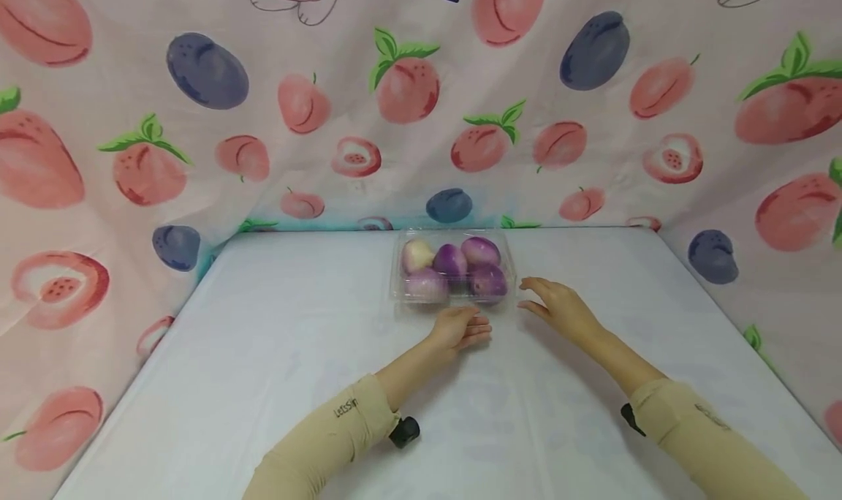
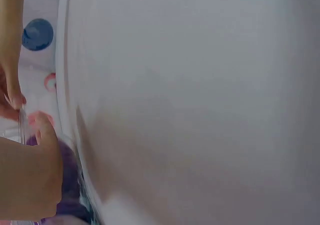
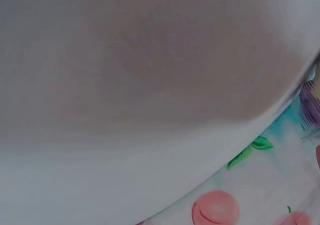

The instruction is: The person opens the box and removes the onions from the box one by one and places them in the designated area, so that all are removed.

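Smoothly rounded onions [image 1: 450, 260], plastic box [image 1: 397, 279]

Head view looks forward and down from farthest back, across the counter [image 1: 164, 412] toward the fruit-print cloth [image 1: 408, 156]; both wrist views, rolled and close above the counter, share with it the cloth and plastic onion box [image 1: 455, 297], cropped lower left and far right respectively.
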A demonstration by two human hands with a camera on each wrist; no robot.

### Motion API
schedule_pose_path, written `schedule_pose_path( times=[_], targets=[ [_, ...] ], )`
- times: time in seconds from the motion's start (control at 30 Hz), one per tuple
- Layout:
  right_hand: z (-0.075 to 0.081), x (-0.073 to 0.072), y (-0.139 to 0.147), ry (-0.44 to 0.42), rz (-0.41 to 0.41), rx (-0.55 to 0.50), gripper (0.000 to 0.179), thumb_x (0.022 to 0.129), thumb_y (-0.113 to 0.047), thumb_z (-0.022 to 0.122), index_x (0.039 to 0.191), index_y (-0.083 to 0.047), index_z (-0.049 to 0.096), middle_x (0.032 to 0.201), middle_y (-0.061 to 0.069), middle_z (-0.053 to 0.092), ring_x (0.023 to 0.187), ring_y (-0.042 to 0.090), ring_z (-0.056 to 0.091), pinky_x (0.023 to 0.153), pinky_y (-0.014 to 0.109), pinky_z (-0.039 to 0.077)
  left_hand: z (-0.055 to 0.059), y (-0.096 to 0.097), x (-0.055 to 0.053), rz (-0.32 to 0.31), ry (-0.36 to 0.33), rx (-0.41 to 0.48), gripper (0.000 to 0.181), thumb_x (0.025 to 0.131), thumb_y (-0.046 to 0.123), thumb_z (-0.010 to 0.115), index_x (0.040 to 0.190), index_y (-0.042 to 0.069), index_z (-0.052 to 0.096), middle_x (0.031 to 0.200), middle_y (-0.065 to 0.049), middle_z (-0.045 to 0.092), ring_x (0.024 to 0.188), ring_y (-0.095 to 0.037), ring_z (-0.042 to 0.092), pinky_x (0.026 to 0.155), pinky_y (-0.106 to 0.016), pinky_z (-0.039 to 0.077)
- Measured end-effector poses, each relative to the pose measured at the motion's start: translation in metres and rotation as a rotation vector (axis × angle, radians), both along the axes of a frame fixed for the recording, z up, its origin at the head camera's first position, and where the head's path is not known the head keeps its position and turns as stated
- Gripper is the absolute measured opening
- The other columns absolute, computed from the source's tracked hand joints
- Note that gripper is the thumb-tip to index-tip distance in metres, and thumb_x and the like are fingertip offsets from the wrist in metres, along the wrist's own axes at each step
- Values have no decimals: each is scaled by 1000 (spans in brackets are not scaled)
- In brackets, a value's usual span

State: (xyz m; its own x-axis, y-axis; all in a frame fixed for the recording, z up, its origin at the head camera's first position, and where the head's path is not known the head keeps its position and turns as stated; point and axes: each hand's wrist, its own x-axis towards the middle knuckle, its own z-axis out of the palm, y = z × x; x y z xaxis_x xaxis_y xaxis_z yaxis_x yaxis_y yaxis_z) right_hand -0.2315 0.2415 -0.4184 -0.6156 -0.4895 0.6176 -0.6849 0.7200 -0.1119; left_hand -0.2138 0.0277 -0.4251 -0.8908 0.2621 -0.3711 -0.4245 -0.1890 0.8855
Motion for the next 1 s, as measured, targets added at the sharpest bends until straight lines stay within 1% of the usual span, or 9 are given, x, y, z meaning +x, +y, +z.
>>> schedule_pose_path(
  times=[0.2, 0.27, 0.33, 0.43, 0.53, 0.67, 0.83, 0.93, 1.0],
  targets=[
    [2, -5, -9, -72, -35, -1, 31, 72, -11, 76, 96, 4, 63, 93, 19, 71, 82, 33, 68, 73, 43, 54, 3, 19, -2, 31, -14, 39, 39, 100, 14, 44, 130, -10, 47, 121, -29, 58, 109, -32, 63, 90, -31, 51],
    [3, -5, -11, -85, -37, 1, 27, 72, -12, 77, 91, 3, 64, 91, 17, 71, 80, 32, 68, 71, 43, 53, 4, 23, -3, 48, -22, 52, 38, 100, 13, 44, 130, -10, 46, 122, -30, 58, 111, -34, 62, 91, -32, 51],
    [4, -6, -12, -71, -23, 7, 21, 71, -11, 77, 84, 1, 65, 85, 14, 70, 75, 29, 66, 70, 42, 53, 4, 27, -5, 60, -32, 64, 38, 100, 11, 44, 131, -10, 45, 122, -30, 57, 113, -35, 60, 91, -33, 51],
    [5, -8, -12, -9, 22, 31, 14, 69, -7, 78, 76, -3, 66, 74, 6, 67, 69, 23, 62, 68, 39, 51, 5, 32, -7, 84, -54, 98, 38, 99, 9, 46, 130, -11, 45, 124, -31, 56, 116, -36, 58, 93, -34, 50],
    [5, -11, -12, 45, 68, 66, 13, 70, -3, 76, 73, -5, 64, 70, 2, 63, 67, 19, 58, 66, 35, 48, 5, 35, -8, 104, -61, 112, 36, 98, 8, 46, 127, -12, 47, 125, -31, 56, 117, -37, 57, 94, -35, 49],
    [4, -13, -12, 129, 85, 131, 13, 72, 0, 74, 75, -3, 61, 71, 4, 61, 67, 19, 55, 64, 33, 48, 6, 38, -11, 115, -71, 108, 34, 98, 9, 46, 126, -11, 50, 125, -30, 56, 117, -36, 57, 94, -35, 50],
    [-2, -16, -13, 296, 72, 233, 15, 72, 0, 71, 77, 2, 57, 73, 10, 57, 67, 23, 53, 65, 34, 49, 11, 42, -12, 137, -98, 140, 34, 100, 12, 43, 125, -10, 51, 124, -30, 56, 117, -37, 56, 94, -37, 49],
    [-6, -18, -13, 369, 76, 288, 17, 70, 2, 70, 79, 4, 55, 75, 12, 56, 69, 24, 53, 67, 34, 49, 12, 45, -13, 175, -104, 162, 32, 101, 11, 40, 122, -10, 53, 112, -28, 63, 111, -35, 61, 93, -37, 50],
    [-7, -20, -13, 403, 78, 323, 18, 69, 4, 69, 80, 4, 54, 76, 12, 55, 70, 24, 53, 68, 33, 49, 11, 46, -14, 206, -98, 169, 29, 101, 10, 41, 118, -10, 54, 101, -21, 66, 104, -31, 66, 90, -35, 52]
  ],
)
